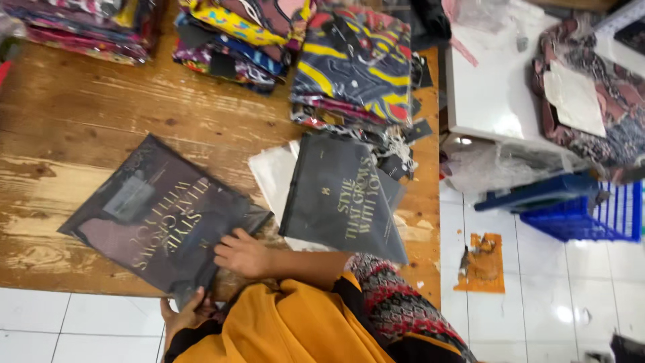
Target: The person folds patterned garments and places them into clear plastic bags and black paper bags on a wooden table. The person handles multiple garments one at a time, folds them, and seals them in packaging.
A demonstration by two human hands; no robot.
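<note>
A flat dark grey plastic package [154,212] with gold lettering lies at an angle on the worn wooden table [80,121]. My left hand [185,312] grips its near corner at the table's front edge. My right hand [242,254] rests on the package's right edge, fingers curled and pressing it down. A second dark package [339,198] of the same kind lies just to the right of my right hand, on top of pale clear bags [269,175]. My yellow sleeve and a patterned cloth fill the bottom of the view.
Stacks of folded colourful patterned garments [349,67] line the table's far side. To the right, over the white tiled floor, stand a white counter [494,94] with patterned cloth [605,94] and a blue plastic basket [584,215]. An orange scrap [480,262] lies on the floor.
</note>
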